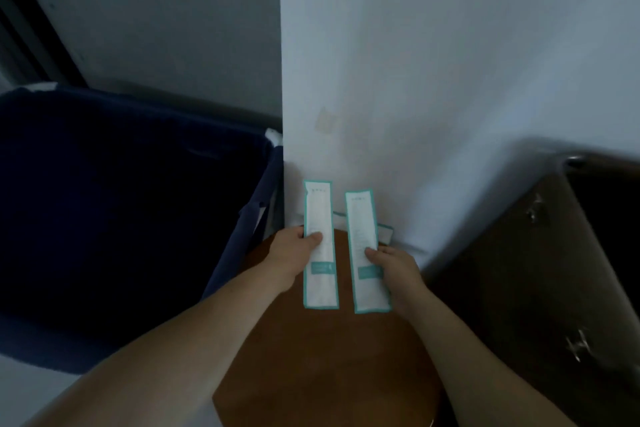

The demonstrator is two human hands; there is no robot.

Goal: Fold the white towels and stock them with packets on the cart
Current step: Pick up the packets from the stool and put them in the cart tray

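Observation:
I hold two long white packets with teal borders above a round brown table (322, 367). My left hand (294, 253) pinches the left packet (319, 215) near its middle, thumb on top. The right packet (362, 218) is pinched the same way by my right hand (394, 270). Both packets stand side by side, long ends pointing at the white wall. More teal-edged packets (384, 230) lie on the table behind them, mostly hidden. No towel shows.
A dark blue fabric bin (121, 218) of the cart stands at the left, right beside the table. A white wall corner (415, 80) rises just behind the packets. A dark brown cabinet with metal handles (536, 270) fills the right side.

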